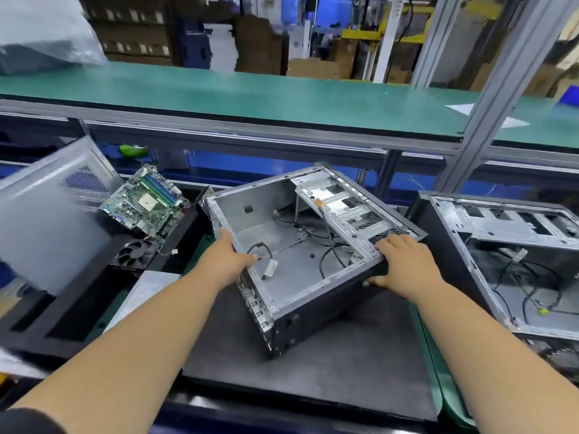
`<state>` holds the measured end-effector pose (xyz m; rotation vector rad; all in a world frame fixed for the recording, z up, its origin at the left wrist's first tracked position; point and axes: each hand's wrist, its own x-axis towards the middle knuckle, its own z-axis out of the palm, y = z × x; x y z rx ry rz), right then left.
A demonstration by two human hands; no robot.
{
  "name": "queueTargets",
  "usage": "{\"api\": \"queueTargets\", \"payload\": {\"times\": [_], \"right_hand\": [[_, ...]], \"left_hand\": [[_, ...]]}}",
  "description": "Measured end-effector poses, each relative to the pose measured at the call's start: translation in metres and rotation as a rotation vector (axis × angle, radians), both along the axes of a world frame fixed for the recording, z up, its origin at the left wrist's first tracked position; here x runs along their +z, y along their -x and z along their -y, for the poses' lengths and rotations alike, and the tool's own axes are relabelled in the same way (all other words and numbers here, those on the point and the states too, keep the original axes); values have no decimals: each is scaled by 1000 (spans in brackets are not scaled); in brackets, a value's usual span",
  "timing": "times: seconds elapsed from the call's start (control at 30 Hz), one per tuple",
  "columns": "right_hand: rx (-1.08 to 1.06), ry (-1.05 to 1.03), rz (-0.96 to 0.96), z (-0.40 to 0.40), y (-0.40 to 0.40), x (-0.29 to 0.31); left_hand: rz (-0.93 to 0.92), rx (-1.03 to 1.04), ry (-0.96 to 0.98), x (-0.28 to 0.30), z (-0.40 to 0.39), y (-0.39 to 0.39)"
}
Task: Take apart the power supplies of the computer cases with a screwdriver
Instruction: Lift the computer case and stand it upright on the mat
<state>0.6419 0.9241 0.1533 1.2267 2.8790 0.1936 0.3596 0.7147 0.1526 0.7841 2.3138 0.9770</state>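
An open grey computer case [291, 261] lies tilted on the dark mat [329, 371] in front of me, its inside showing loose black cables and a drive cage. My left hand [227, 261] grips the case's left rim, thumb inside. Over the near right edge, by the drive cage, my right hand [404, 266] holds on with fingers on top and thumb on the outer side. No screwdriver or power supply shows in the case.
A second open case [513, 264] stands at the right. A motherboard [145, 200], a black fan [134, 253] and a grey side panel [50, 214] lie at the left. A green conveyor belt [250, 95] runs behind, with a metal post [488, 120].
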Motion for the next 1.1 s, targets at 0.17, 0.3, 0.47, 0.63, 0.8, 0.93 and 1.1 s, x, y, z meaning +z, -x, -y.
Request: {"api": "queueTargets", "payload": {"times": [0.17, 0.3, 0.47, 0.63, 0.8, 0.93, 1.1], "right_hand": [[-76, -7, -10, 14, 3, -5], [-121, -22, 24, 27, 8, -4], [-173, -30, 53, 44, 22, -2], [-224, -5, 94, 60, 51, 8], [-237, -40, 126, 75, 72, 15], [-270, -61, 153, 82, 83, 18], [-279, -75, 139, 93, 98, 17]], "left_hand": [[71, -81, -15, -4, -12, 36], [165, -156, -46, -4, -26, 62], [226, -291, -63, -1, -47, 91], [197, -392, -18, -1, -58, 127], [201, -448, -72, 0, -69, 152], [59, -438, -129, -1, -76, 150], [-179, -407, -154, -9, -67, 142]]}}
